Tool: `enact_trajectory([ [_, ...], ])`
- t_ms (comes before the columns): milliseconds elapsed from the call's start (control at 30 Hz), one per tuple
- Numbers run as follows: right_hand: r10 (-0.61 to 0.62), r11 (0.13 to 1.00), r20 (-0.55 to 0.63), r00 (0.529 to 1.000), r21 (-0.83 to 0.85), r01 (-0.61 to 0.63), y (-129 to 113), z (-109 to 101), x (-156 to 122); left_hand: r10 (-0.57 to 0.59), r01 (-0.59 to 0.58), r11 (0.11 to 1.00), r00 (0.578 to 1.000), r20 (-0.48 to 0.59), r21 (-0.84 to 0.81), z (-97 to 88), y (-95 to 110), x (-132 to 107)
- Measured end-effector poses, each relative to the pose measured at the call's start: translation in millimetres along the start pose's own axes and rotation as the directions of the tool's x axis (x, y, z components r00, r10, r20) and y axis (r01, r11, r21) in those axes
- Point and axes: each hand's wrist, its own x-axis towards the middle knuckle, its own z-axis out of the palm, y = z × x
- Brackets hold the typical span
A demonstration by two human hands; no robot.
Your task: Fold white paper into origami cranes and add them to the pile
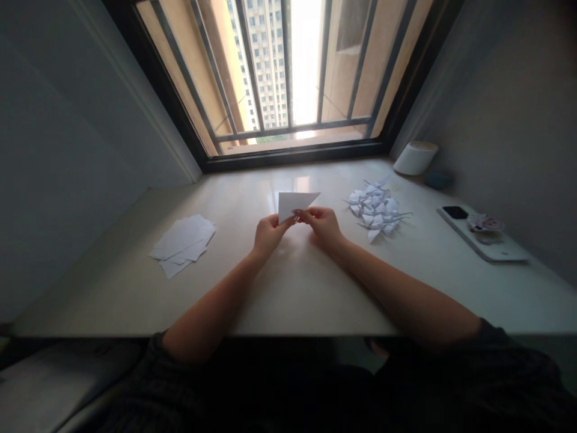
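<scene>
A white sheet of paper [295, 202], folded into a triangle, is held up just above the middle of the table. My left hand [269, 233] pinches its lower left part between thumb and fingers. My right hand [323, 224] grips the lower right edge, its thumb and fingertips close to the left thumb. Over to the left lies a loose stack of white paper sheets [184, 240]. On the right is a heap of small folded paper pieces [375, 210] with pointed ends.
A white phone [482, 237] with a ring-like grip lies at the far right. Behind it, by the wall, stand a white cylindrical object [415, 157] and a small bluish item [439, 179]. The pale table [288, 300] ends at a barred window [293, 153].
</scene>
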Motion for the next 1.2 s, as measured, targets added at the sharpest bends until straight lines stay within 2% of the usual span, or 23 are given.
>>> enact_trajectory([
  [100, 0.011, 0.999, 0.001, 1.000, 0.035, -0.011, -1, 1, -1, -0.034, 0.035, 0.999, 0.999, 0.025, -0.028, -0.9, 1, 0],
  [300, 0.076, 0.996, -0.082, 0.994, 0.059, -0.071, 2, 2, 2, -0.061, 0.065, 0.995, 0.997, 0.056, -0.081, -0.5, 2, 2],
  [500, 0.111, 0.988, -0.287, 0.951, 0.135, -0.075, 4, -10, 15, -0.086, 0.091, 0.993, 0.995, 0.060, -0.077, 0.9, 0, 1],
  [567, 0.126, 0.985, -0.318, 0.940, 0.153, -0.080, 4, -13, 17, -0.089, 0.094, 0.993, 0.994, 0.068, -0.071, 1.5, 0, 1],
  [867, 0.146, 0.966, -0.348, 0.926, 0.253, -0.057, 9, -16, 18, -0.091, 0.096, 0.993, 0.993, 0.073, -0.067, 2.1, 2, 2],
  [1200, 0.165, 0.961, -0.385, 0.908, 0.271, -0.059, 14, -17, 19, -0.094, 0.098, 0.993, 0.993, 0.075, -0.066, 3.3, 2, 1],
])
